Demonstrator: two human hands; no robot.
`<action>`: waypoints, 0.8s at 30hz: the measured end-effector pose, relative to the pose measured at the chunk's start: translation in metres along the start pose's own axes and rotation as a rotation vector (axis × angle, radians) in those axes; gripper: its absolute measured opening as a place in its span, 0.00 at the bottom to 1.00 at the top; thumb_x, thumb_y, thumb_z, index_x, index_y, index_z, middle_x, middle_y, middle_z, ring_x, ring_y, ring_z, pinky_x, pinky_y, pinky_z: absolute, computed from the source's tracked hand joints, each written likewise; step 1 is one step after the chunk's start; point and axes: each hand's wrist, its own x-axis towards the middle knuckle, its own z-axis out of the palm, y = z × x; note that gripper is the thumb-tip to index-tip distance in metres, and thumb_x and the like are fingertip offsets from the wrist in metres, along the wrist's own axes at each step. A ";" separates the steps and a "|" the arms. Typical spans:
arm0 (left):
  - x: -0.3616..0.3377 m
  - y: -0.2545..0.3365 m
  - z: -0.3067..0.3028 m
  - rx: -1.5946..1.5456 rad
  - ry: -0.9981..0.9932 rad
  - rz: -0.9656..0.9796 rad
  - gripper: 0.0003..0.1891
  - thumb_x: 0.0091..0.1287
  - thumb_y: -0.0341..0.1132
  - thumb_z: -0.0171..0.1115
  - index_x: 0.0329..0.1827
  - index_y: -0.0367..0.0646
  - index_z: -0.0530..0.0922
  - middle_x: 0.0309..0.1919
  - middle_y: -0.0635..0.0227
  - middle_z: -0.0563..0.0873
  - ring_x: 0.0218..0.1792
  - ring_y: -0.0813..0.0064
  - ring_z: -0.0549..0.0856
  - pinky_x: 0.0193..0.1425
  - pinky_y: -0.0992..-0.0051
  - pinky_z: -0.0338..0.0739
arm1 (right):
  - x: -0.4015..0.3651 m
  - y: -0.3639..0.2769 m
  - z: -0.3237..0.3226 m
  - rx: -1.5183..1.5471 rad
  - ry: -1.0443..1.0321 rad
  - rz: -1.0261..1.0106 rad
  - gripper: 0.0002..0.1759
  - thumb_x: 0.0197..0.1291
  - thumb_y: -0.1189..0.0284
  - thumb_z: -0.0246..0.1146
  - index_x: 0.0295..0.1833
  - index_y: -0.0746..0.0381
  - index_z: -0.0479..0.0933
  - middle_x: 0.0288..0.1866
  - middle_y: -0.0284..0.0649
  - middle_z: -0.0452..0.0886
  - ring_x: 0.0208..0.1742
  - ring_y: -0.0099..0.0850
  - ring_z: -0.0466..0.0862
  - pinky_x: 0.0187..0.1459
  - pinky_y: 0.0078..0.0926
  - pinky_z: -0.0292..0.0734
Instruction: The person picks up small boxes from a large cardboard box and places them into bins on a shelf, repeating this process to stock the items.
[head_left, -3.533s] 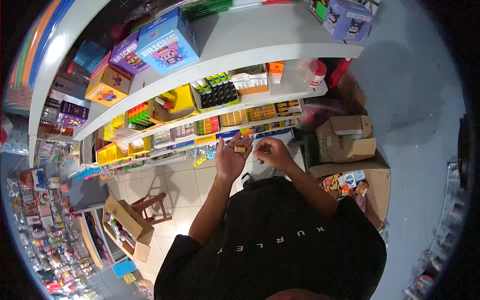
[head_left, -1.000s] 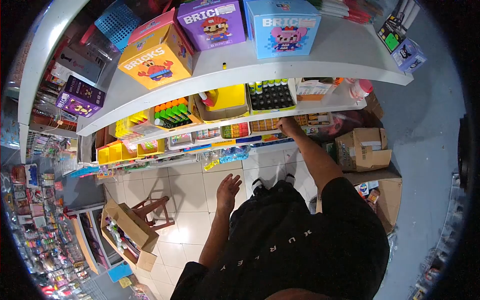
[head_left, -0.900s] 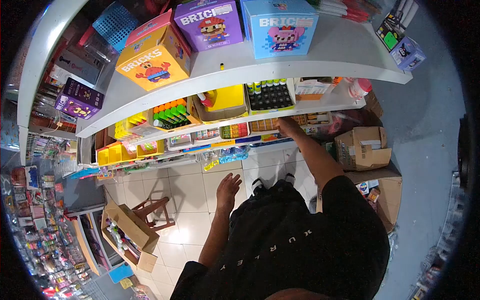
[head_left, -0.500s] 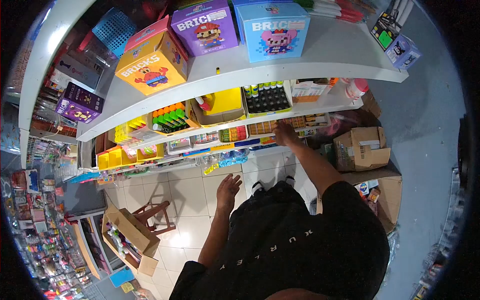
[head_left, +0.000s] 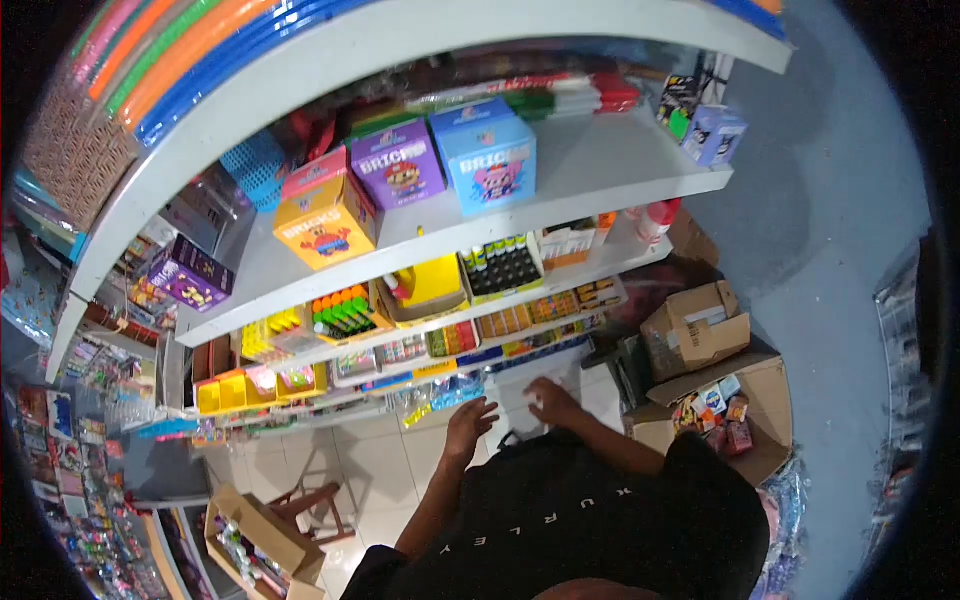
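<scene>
My left hand [head_left: 471,424] is raised in front of my body with its fingers apart and nothing in it. To its right, my right hand [head_left: 549,402] hovers over the floor, fingers spread and holding nothing. Neither hand touches the shelves. Beyond them, a low shelf carries a row of small orange boxes [head_left: 504,322] and red-green packs [head_left: 452,340]. One level up are a carton of dark-bodied tubes with light caps [head_left: 503,268], a yellow-lined box [head_left: 436,285] and green tubes with orange caps [head_left: 350,312].
Orange [head_left: 328,222], purple [head_left: 398,165] and blue [head_left: 487,160] BRICKS boxes stand on the upper shelf [head_left: 590,165]. Open cartons [head_left: 697,330] [head_left: 770,400] sit at right. A brown stool [head_left: 318,510] and another carton [head_left: 235,545] are at lower left.
My right hand has drawn back from the row of orange boxes toward my body, empty. My left hand stays raised. The view has shifted, showing more of the top shelf.
</scene>
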 end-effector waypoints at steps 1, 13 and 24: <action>0.005 -0.004 -0.002 0.033 -0.047 0.013 0.26 0.72 0.45 0.58 0.66 0.38 0.67 0.58 0.53 0.81 0.50 0.62 0.84 0.54 0.69 0.77 | -0.013 -0.009 -0.003 -0.010 -0.009 -0.002 0.17 0.53 0.72 0.68 0.50 0.60 0.78 0.49 0.45 0.76 0.44 0.39 0.81 0.48 0.37 0.78; 0.056 -0.003 0.062 0.383 -0.419 -0.065 0.27 0.73 0.48 0.56 0.66 0.37 0.70 0.55 0.57 0.84 0.46 0.66 0.87 0.49 0.72 0.79 | -0.094 -0.055 -0.092 -0.122 0.292 0.148 0.11 0.55 0.72 0.66 0.45 0.61 0.82 0.40 0.45 0.81 0.37 0.37 0.84 0.41 0.34 0.81; 0.035 -0.036 0.136 0.517 -0.530 -0.162 0.25 0.74 0.46 0.54 0.65 0.36 0.70 0.55 0.55 0.83 0.46 0.69 0.86 0.49 0.75 0.77 | -0.159 -0.045 -0.079 -0.063 0.254 0.230 0.12 0.59 0.68 0.62 0.44 0.63 0.80 0.40 0.46 0.81 0.45 0.46 0.81 0.48 0.44 0.76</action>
